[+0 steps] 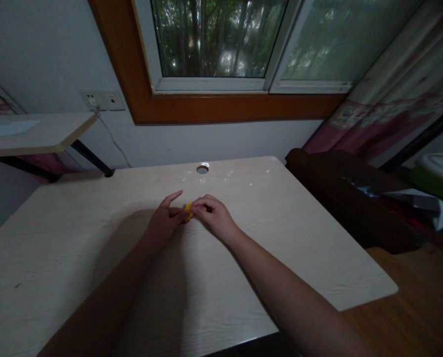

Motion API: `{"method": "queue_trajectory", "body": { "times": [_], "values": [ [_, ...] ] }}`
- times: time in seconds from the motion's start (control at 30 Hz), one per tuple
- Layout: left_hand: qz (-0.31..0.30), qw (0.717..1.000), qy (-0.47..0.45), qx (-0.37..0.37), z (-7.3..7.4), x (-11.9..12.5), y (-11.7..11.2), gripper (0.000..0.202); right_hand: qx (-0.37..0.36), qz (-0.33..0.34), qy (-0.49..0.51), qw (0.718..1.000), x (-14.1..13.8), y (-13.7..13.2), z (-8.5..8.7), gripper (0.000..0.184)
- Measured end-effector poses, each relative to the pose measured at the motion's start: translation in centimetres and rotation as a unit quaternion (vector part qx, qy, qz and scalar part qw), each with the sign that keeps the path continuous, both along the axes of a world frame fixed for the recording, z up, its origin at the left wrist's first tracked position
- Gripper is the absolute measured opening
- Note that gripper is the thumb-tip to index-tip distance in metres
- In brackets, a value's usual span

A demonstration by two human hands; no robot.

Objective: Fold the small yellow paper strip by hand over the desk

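Observation:
Between my two hands is a small yellow object (pixel 188 211), too small and too covered by fingers to name its kind. My left hand (pixel 165 218) pinches it from the left, with the index finger raised and pointing away. From the right, my right hand (pixel 214 215) closes thumb and fingertips on its other side. Both hands are over the middle of the pale wood-grain table (pixel 303 238), and their fingertips nearly meet at the yellow piece.
A round cable hole (pixel 202 169) lies near the table's back edge. At the left a raised shelf (pixel 39 136) stands on black legs. A cable runs from the wall socket (pixel 95 100) down behind the table. Dark furniture (pixel 340 188) is beside the right edge.

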State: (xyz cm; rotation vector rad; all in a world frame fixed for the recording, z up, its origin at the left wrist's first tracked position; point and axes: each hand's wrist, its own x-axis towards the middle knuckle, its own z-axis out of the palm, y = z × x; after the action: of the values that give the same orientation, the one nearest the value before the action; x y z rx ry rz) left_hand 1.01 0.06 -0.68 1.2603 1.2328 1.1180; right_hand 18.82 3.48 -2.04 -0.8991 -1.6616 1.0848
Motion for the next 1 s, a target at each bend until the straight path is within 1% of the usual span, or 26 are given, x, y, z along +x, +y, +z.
{"method": "queue_trajectory", "body": {
  "times": [0.13,0.23,0.47,0.6,0.8,1.0],
  "values": [
    [-0.008,0.999,0.033,0.003,0.03,0.02,-0.06,0.078,-0.038,0.019,0.018,0.999,-0.06,-0.03,-0.12,0.015],
    [-0.011,0.998,0.054,0.008,0.03,0.02,-0.08,0.078,-0.052,0.030,0.024,0.998,-0.03,-0.04,-0.16,0.018],
    [-0.012,0.997,0.078,0.016,0.20,0.02,-0.15,0.075,-0.026,0.015,-0.002,1.000,0.03,0.04,-0.17,0.015],
    [-0.023,0.997,0.071,0.013,0.10,0.00,-0.13,0.074,-0.024,0.013,-0.008,1.000,0.01,0.03,-0.09,0.015],
    [-0.018,0.997,0.074,0.011,0.02,0.02,-0.13,0.072,-0.021,0.004,-0.015,1.000,0.02,0.07,-0.25,0.014],
    [-0.025,0.996,0.085,0.012,0.30,0.02,-0.24,0.071,-0.017,0.001,-0.008,1.000,-0.02,-0.12,0.08,0.014]
  ]
}}
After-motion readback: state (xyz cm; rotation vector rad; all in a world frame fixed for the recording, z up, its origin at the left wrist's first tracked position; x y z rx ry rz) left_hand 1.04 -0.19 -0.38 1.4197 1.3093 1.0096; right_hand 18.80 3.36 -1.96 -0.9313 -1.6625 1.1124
